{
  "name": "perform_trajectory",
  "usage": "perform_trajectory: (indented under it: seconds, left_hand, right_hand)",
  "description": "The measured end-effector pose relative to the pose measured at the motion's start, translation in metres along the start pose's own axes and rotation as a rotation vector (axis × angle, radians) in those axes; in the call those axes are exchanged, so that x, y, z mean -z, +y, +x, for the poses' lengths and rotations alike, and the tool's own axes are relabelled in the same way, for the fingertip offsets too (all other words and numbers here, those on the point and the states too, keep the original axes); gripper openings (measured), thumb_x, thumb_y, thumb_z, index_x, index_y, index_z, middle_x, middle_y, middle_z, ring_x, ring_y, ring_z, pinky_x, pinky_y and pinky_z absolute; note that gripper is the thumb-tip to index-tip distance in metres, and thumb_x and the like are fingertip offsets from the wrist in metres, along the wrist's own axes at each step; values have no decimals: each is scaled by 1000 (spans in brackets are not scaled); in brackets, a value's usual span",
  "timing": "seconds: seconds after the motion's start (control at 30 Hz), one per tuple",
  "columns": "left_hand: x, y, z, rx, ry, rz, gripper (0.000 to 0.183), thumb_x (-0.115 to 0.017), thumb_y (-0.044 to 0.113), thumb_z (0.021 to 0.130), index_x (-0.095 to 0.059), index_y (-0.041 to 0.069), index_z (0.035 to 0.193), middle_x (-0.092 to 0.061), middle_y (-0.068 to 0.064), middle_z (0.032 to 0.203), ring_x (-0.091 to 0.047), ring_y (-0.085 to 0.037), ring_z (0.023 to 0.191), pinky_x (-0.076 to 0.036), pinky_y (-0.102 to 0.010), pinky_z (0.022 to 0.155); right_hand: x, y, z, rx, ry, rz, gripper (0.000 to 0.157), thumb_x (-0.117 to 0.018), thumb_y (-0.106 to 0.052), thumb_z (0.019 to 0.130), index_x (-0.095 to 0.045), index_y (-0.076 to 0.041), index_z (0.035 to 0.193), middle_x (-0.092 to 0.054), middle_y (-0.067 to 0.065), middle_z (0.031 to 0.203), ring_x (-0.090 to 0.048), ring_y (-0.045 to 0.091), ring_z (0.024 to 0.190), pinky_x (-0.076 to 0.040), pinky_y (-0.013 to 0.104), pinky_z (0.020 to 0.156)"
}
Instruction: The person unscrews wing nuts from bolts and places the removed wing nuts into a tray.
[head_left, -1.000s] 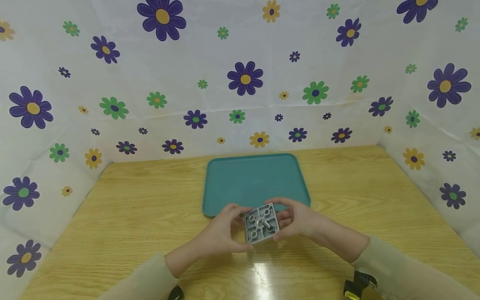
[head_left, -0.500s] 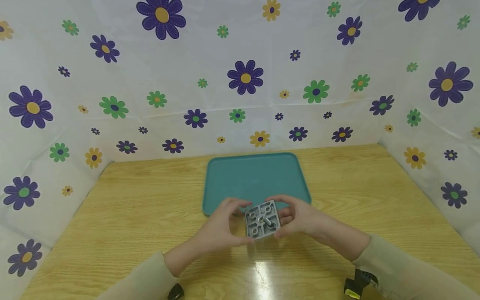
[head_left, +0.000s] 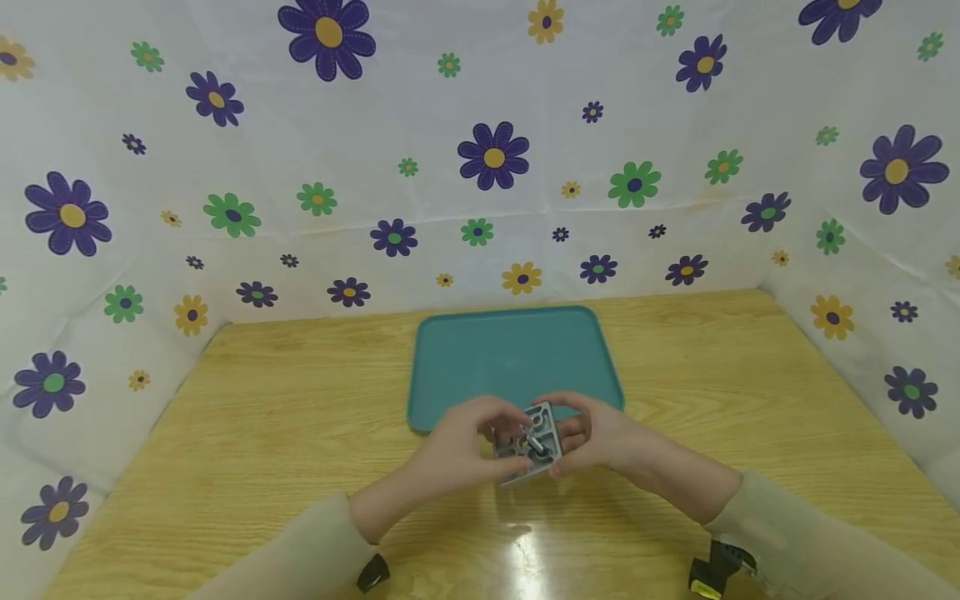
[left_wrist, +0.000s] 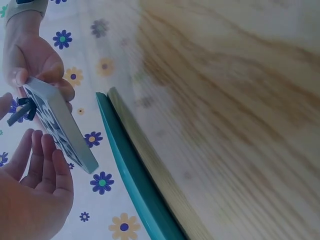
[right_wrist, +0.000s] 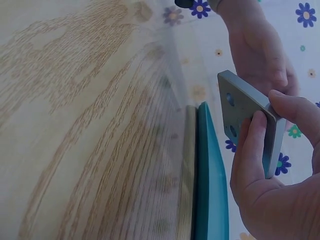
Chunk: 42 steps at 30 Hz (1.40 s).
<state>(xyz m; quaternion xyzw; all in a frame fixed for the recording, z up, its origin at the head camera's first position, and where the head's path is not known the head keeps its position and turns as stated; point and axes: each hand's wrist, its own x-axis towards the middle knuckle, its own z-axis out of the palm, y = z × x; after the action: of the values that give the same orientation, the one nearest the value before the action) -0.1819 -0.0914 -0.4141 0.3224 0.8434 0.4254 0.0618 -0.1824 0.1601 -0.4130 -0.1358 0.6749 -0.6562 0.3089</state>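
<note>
A square grey metal plate with ribs and round holes is held up over the table, just in front of the tray. My right hand grips its right edge between thumb and fingers. From the plate's middle a bolt-like metal stem sticks out toward me. My left hand reaches over the plate's left part, its thumb and fingers spread on either side of the stem with a gap in the left wrist view. In the right wrist view, the plate's flat back shows holes.
A teal tray lies on the wooden table behind the hands. Flower-printed white cloth stands as walls at the back and on both sides. Black wrist gear hangs under the right sleeve.
My left hand has let go of the plate's left edge and moved right over its ribbed face, around the stem. The right hand keeps its hold, nearly still.
</note>
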Motion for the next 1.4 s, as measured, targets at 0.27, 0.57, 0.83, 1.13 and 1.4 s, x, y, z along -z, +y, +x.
perform_trajectory:
  seconds: [0.27,0.57,0.83,1.13,1.4]
  left_hand:
    - [-10,8,11,21,-56,-44,21,-86,20,91,-78,15,109,-74,0,102,-65,0,80,-58,-21,72]
    - [-15,11,16,28,-60,-70,6,-83,14,93,-78,14,96,-73,-1,97,-63,0,77,-58,-21,72]
    - [-15,13,17,26,-63,-71,4,-82,12,93,-77,11,93,-74,-5,95,-64,1,76,-59,-20,73]
    - [-13,15,19,3,-77,-49,8,-81,8,92,-75,11,88,-73,-4,92,-62,2,74,-58,-19,71]
    - [-11,16,23,30,-86,-37,15,-74,5,95,-70,10,82,-67,-1,76,-55,0,63,-49,-18,61]
  right_hand:
    - [1,2,0,0,-6,12,94,-78,11,83,-28,4,162,-78,7,113,-76,14,97,-61,30,86]
    - [1,5,1,11,-10,-5,94,-80,9,82,-28,6,161,-78,0,105,-76,13,95,-61,29,84]
    - [0,6,2,10,-12,-9,94,-80,9,82,-28,5,161,-78,0,105,-76,13,94,-61,29,83]
    - [0,8,3,17,-27,-7,95,-80,9,82,-27,6,160,-77,-1,104,-75,12,93,-60,29,84]
    - [-6,3,3,8,27,-79,98,-81,9,80,-27,4,161,-77,14,116,-75,12,96,-59,28,87]
